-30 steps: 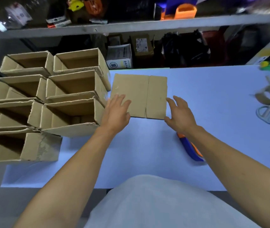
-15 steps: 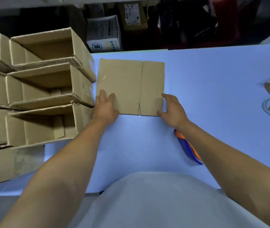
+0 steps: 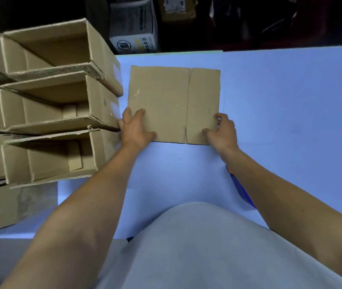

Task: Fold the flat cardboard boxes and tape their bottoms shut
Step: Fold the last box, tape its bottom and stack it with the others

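While folded boxes (image 3: 47,105) stack at the left, the left hand (image 3: 136,130) grips the flat cardboard box (image 3: 173,104) — lying mid-worktop (image 3: 280,122) — at its near-left corner; the right hand (image 3: 222,133) pinches its near-right corner.

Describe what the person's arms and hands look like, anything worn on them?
Both arms are bare from where they enter the picture down to the wrist: no sleeves show on them. The left hand and the right hand wear no gloves, and no rings, watch or bands can be seen. A light grey garment covers the torso.
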